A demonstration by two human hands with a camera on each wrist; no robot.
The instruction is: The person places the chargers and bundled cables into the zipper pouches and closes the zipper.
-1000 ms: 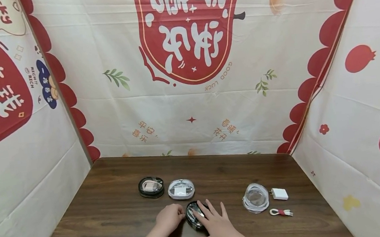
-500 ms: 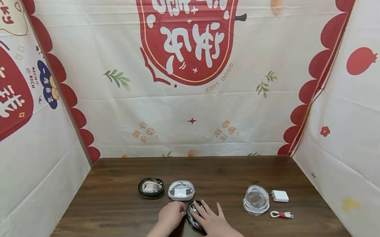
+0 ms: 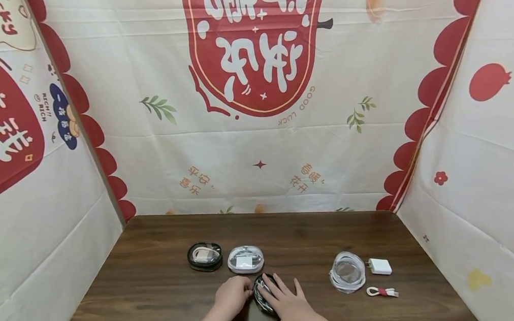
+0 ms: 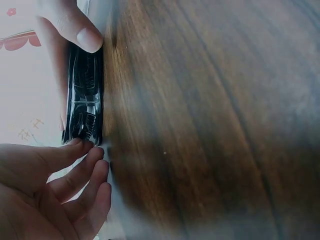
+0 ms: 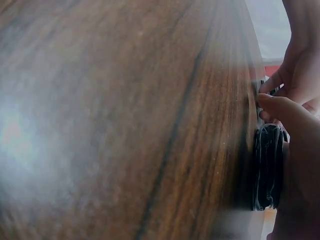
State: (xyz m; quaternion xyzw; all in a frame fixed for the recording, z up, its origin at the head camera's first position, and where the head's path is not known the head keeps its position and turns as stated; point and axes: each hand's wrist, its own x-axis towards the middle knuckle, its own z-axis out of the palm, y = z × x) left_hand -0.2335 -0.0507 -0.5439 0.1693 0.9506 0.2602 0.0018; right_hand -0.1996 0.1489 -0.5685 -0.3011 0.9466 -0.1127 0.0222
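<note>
A small black-edged pouch with a clear top [image 3: 264,303] lies on the table between the hands, dark coils showing inside. My right hand [image 3: 292,308] rests on it, fingers spread and straight over the top, thumb on the near side. At the pouch's left end is my left hand [image 3: 232,293], its thumb and forefinger pinching at the edge. In the left wrist view, those fingertips meet at the end of the black pouch [image 4: 85,100]; whatever small part they pinch is hidden. The right wrist view shows the pouch [image 5: 268,167] edge-on beside the right thumb.
Behind the hands lie a white-edged clear pouch [image 3: 246,260] and a black-edged pouch [image 3: 205,257] with a pale cable. To the right are a coiled white cable [image 3: 347,273], a white charger plug [image 3: 380,266] and a short cable with a red tie [image 3: 382,292]. Printed cloth walls surround the table.
Both hands stay at the black pouch with almost no movement. The right hand has shifted very slightly left, and its fingers still lie spread over the top.
</note>
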